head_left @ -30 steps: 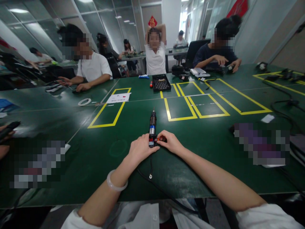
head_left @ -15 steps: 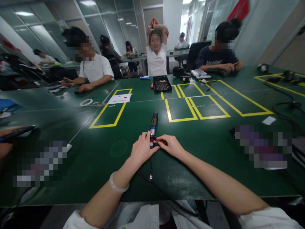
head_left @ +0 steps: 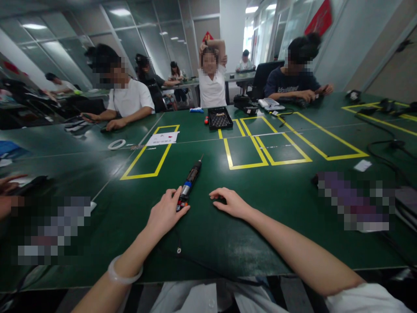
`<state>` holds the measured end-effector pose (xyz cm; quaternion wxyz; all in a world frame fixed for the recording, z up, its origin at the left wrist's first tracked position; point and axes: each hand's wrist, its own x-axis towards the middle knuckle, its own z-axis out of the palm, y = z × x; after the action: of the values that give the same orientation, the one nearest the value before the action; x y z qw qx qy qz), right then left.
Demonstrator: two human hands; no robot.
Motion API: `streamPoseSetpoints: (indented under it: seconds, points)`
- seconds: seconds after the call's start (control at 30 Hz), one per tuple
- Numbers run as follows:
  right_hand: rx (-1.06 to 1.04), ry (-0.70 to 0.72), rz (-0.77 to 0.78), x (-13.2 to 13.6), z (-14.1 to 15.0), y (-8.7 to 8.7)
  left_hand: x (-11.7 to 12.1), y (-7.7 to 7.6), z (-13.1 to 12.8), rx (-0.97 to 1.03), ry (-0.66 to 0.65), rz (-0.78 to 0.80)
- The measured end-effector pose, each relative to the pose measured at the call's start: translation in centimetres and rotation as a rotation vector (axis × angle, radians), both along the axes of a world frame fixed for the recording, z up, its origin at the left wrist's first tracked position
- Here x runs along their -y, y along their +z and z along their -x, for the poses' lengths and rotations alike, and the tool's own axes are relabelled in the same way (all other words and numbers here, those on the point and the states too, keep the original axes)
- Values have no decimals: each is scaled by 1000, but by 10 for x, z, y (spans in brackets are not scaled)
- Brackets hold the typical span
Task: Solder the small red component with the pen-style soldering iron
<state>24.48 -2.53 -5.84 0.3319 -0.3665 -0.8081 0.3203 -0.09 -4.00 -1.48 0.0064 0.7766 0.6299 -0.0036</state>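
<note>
An electric screwdriver [head_left: 192,174], dark with a blue band and a thin bit, lies slanted on the green table, its tip pointing away and slightly right. My left hand [head_left: 164,211] is closed around its near end, thumb on the right side. Small red and orange bits [head_left: 183,203] show between thumb and fingers; I cannot make out what they belong to. A black cord with a metal ring [head_left: 179,251] trails below that hand. To the right, my right hand [head_left: 230,202] rests low over the table, fingers loosely curved with a gap to the thumb, holding nothing.
Yellow tape rectangles [head_left: 246,166] mark the green table [head_left: 276,243]. Farther back are a black tray [head_left: 220,118], a paper sheet [head_left: 163,138] and a white ring [head_left: 116,144]. Blurred-out devices lie at both sides. Several people sit around, and a co-worker's hand [head_left: 9,191] is at left.
The screwdriver has moved left with my left hand and now tilts to the right. My right hand has come away from its near end and stays near the middle with nothing held.
</note>
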Motion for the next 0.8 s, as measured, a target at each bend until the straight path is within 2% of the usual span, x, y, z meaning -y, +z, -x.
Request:
streamPoseSetpoints:
  seconds: [0.13, 0.37, 0.47, 0.6, 0.8]
  points:
    - [-15, 3, 7, -3, -1, -2, 6, -1, 54, -14, 78, 19]
    - [4, -14, -5, -4, 0, -5, 4, -11, 166, 31, 204, 51]
    - [12, -13, -5, -4, 0, -4, 2, -11, 201, 65, 235, 48]
    - [22, -9, -8, -3, 0, -3, 3, -4, 216, 73, 266, 57]
    - [28, -15, -12, -2, 0, -2, 14, 7, 196, -98, 150, -147]
